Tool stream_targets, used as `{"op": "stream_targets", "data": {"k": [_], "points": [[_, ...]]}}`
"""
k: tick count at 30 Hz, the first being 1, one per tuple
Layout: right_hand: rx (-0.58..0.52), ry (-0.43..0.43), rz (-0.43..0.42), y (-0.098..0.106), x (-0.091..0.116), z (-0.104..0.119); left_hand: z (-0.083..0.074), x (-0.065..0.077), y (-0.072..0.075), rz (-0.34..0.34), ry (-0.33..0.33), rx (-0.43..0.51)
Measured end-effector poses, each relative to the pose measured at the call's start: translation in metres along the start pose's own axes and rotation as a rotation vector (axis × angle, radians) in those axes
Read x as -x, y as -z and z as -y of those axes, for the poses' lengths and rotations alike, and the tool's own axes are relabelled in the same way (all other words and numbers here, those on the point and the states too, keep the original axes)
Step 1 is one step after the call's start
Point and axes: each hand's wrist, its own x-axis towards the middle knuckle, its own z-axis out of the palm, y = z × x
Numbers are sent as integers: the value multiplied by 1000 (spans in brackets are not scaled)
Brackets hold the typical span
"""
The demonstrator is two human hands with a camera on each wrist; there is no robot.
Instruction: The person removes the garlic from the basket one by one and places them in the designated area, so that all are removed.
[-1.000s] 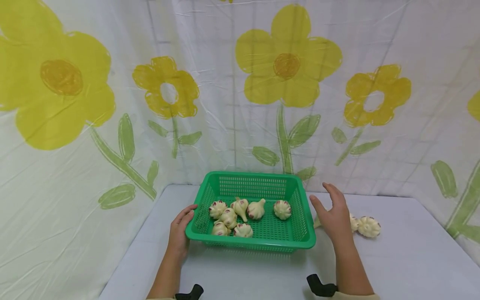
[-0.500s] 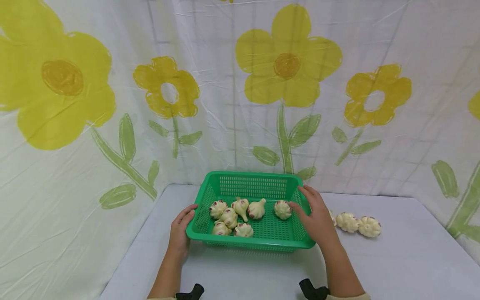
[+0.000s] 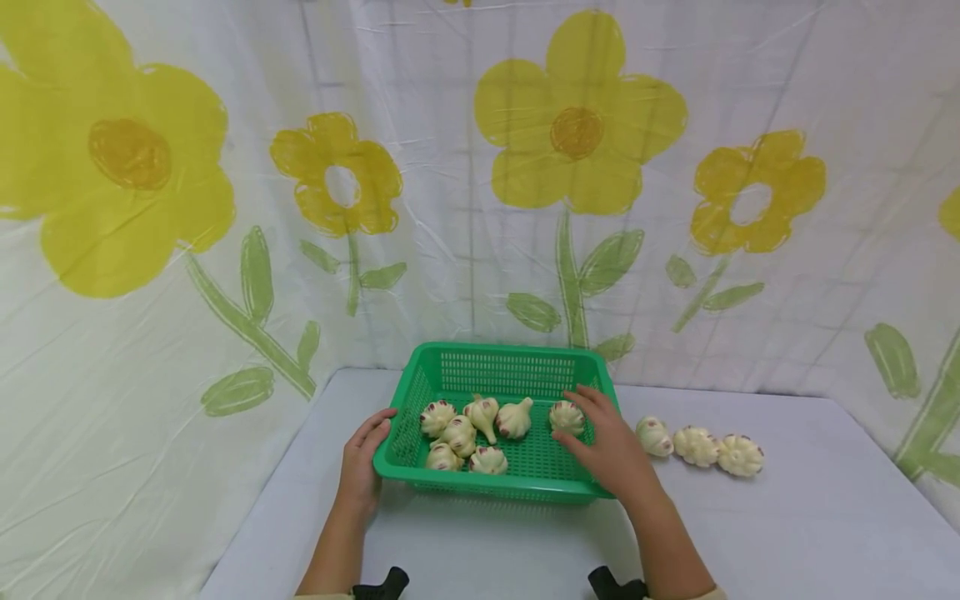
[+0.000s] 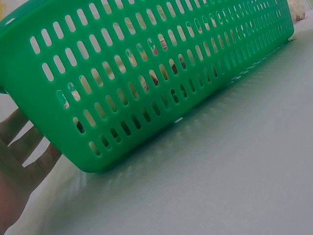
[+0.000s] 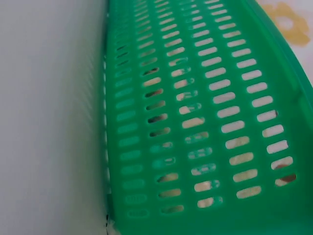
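Head: looking forward and down over the bench (image 3: 480, 550). Left wrist: close, low, facing the near wall of the basket (image 4: 146, 68). Right wrist: close, rolled sideways, sharing that wall.

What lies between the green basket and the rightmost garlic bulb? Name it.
A near bulb and a middle bulb lie between the green basket and the rightmost bulb; the head view shows both.

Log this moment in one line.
left hand: touching green basket, left side; right hand: at rightmost garlic bulb inside, contact unclear; table: three bulbs visible
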Motion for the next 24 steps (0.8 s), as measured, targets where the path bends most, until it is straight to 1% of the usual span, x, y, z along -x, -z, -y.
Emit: {"op": "stream_targets", "data": {"k": [7, 15, 21, 24], "points": [[128, -22, 131, -4, 2, 3, 0, 0, -1, 4, 3, -2], [193, -34, 264, -3, -5, 6, 1, 0, -1, 6, 8, 13], [246, -51, 368, -10, -13, 11, 0, 0, 0, 13, 7, 12], [240, -74, 422, -14, -17, 12, 0, 0, -1, 15, 10, 13]]}}
